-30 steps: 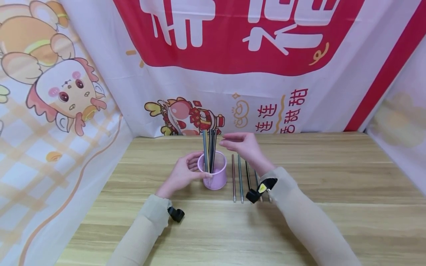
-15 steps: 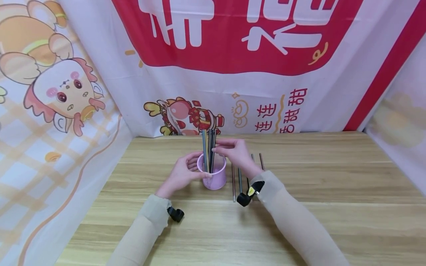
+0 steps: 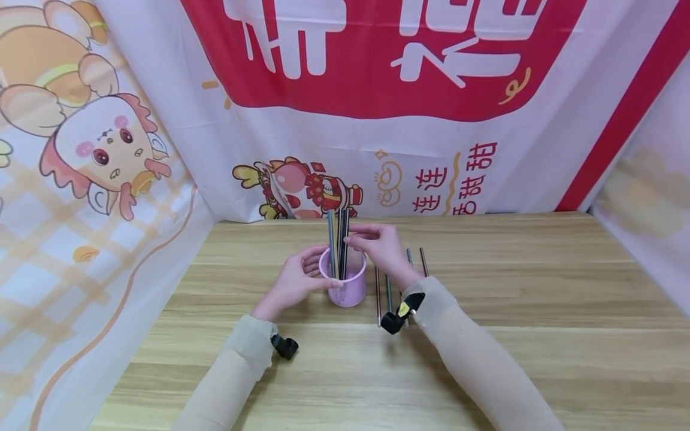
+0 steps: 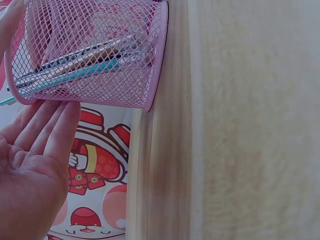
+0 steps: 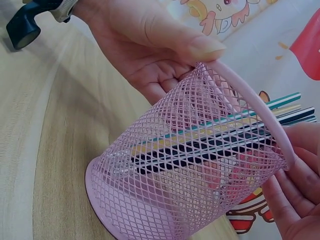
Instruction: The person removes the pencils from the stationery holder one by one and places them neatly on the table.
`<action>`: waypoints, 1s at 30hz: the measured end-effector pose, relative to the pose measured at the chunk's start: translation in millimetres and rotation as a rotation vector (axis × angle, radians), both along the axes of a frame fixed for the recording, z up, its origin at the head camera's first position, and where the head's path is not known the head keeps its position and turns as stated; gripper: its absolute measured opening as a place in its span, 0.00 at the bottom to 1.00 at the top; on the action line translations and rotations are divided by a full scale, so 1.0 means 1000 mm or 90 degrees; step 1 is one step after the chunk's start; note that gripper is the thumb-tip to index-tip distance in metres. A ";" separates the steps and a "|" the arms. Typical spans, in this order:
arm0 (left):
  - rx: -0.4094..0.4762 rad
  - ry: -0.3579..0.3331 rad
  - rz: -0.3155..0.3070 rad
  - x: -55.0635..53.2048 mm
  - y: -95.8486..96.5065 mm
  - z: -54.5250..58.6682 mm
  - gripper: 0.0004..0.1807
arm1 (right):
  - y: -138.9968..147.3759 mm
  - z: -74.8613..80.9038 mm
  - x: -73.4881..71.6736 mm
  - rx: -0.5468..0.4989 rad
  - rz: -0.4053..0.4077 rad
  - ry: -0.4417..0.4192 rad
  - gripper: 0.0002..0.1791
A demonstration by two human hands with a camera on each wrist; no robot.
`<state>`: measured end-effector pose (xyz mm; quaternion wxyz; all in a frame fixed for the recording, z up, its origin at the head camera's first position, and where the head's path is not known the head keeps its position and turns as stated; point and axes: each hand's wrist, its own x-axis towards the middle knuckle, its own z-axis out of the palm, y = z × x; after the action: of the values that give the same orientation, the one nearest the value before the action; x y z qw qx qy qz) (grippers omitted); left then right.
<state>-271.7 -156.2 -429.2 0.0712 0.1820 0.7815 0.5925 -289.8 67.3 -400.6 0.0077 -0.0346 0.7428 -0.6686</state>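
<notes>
A pink mesh pencil cup (image 3: 353, 294) stands upright on the table, with several pencils (image 5: 200, 145) leaning inside it, blue-green, yellow and black. My left hand (image 3: 291, 281) holds the cup from the left, its thumb on the near rim and its fingers behind. In the left wrist view those fingers (image 4: 50, 130) touch the mesh near the rim. Above the cup's right side, my right hand (image 3: 385, 248) pinches the upper part of a black pencil (image 3: 346, 233) between thumb and forefinger. The exact contact is partly hidden in the right wrist view.
Right of the cup, several pencils lie in a row, including a dark red pencil (image 3: 378, 299) and a blue pencil (image 3: 389, 293); my right wrist covers parts of them. A printed cloth (image 3: 409, 143) hangs behind the wooden table (image 3: 345, 377).
My right hand has moved left and slightly down from beside the pencils and now pinches a black one. The far ends of two lying pencils have come into view. The left hand stays put.
</notes>
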 end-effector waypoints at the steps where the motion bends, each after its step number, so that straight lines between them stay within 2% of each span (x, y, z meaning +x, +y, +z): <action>1: -0.001 0.001 -0.001 0.000 0.000 0.000 0.46 | 0.000 0.000 0.000 0.002 -0.003 0.000 0.17; 5: 0.000 0.003 -0.004 0.000 0.000 0.000 0.46 | 0.000 0.001 0.000 0.001 -0.014 0.002 0.18; 16: 0.009 0.000 -0.007 -0.001 -0.001 0.001 0.47 | 0.002 0.002 -0.002 -0.053 -0.022 0.041 0.17; 22: 0.004 -0.002 -0.006 0.000 0.000 0.001 0.46 | 0.005 0.007 0.001 -0.087 -0.024 0.041 0.17; 30: -0.006 -0.001 -0.002 0.000 0.000 0.000 0.46 | 0.011 0.015 0.002 -0.097 -0.031 0.045 0.19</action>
<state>-271.4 -156.6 -429.0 0.0738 0.1819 0.7842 0.5886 -287.5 78.1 -385.2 -0.0372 -0.0407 0.6902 -0.7215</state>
